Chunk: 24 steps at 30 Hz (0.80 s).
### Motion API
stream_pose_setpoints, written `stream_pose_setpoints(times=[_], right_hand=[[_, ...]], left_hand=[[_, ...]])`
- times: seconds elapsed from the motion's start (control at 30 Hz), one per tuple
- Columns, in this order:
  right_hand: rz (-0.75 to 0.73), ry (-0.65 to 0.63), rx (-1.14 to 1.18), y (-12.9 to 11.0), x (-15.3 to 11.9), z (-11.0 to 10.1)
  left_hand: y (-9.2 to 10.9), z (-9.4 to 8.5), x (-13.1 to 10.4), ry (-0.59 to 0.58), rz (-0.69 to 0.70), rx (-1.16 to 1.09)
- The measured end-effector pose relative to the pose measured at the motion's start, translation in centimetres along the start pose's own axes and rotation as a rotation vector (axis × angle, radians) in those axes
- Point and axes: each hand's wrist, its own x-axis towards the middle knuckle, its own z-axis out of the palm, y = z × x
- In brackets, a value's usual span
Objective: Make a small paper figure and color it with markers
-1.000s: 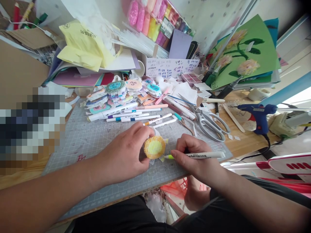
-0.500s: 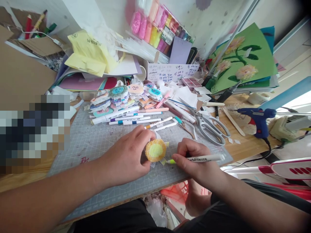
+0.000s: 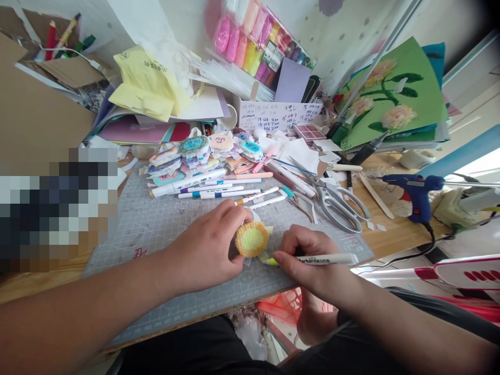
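Between its thumb and fingers, my left hand pinches a small round disc with a pale yellow, textured centre and an orange-yellow rim. Small paper tabs stick out around the disc. My right hand is closed around a white marker like a pen. Its yellow-green tip points left, at or very near a tab just below the disc; contact is hard to make out. Both hands are low over a grey cutting mat. Several other markers lie on the mat beyond my hands.
Stacked colourful oval pieces sit behind the markers. Large grey-handled scissors lie right of centre. A blue glue gun rests at the right, its cord hanging over the edge. Coloured sheets and a cardboard box stand behind.
The marker in my right hand has shifted slightly left, toward the disc. My left hand keeps its hold on the disc, and the view has moved a little.
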Motion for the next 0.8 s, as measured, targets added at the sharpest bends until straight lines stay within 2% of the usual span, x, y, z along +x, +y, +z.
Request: stream_pose_setpoints(times=[0.3,0.53,0.8], right_hand=[[0.027,0.04,0.042,0.16,0.2,0.03],[0.047,0.068,0.023,-0.07,0.13,-0.01],[0.024,0.109,-0.011,0.2,-0.04,-0.1]], left_hand=[[-0.26,0.27,0.38,0.026,0.007,-0.018],[-0.11,0.02,0.38,0.001,-0.013,-0.006],[-0.18,0.28,0.52,0.03,0.007,-0.014]])
